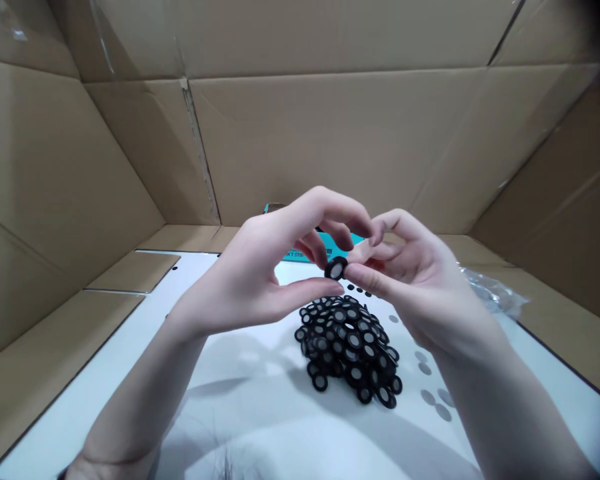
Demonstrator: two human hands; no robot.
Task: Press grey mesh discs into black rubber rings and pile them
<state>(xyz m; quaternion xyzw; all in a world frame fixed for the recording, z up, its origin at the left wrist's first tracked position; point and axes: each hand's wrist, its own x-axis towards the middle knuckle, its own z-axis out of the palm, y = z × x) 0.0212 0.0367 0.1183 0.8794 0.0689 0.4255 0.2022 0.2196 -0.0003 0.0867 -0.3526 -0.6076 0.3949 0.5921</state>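
my right hand (423, 280): pinching a black disc (337, 268) | my left hand (263, 267): half-curled around it, can't tell if gripping tbh | disc heap (350, 347) below

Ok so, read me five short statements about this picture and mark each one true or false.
1. The right hand touches a black ring with a pale centre. True.
2. The heap of black rings sits inside a carton. False: it lies on the white tabletop.
3. The clear plastic lies left of the left hand. False: it lies to the right, beyond the right forearm.
4. Loose grey discs lie to the right of the heap. True.
5. A turquoise box is partly hidden behind the hands. True.
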